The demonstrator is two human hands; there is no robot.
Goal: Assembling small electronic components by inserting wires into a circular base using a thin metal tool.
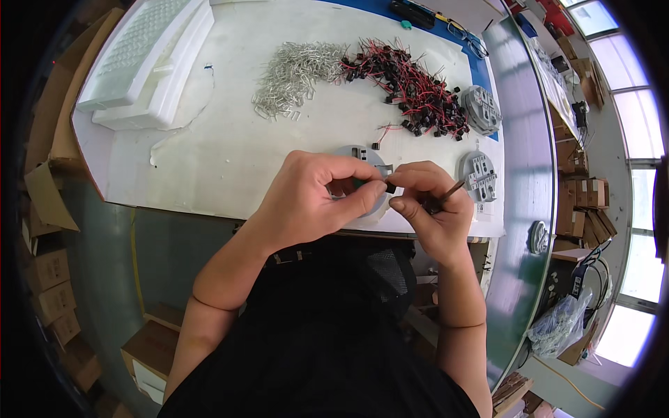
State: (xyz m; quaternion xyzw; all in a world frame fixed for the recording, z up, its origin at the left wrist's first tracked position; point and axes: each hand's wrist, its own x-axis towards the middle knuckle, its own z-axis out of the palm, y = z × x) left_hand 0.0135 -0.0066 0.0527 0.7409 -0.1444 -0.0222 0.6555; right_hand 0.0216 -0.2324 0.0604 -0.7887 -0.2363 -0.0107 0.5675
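Note:
My left hand is closed, thumb and forefinger pinching a small black component above the table's front edge. My right hand meets it from the other side, its fingertips close to the component. A thin dark rod-shaped tool sticks out between the curled fingers of that hand; its other end is hidden. Partly covered by my hands lies a round grey base with metal parts on it. Just beyond it, a single black component with red leads rests on the table.
A heap of bent metal pieces lies at the back middle, beside a pile of black components with red wires. Grey round units stand at the right, another nearer. White foam trays occupy the left. Cutters lie at the back.

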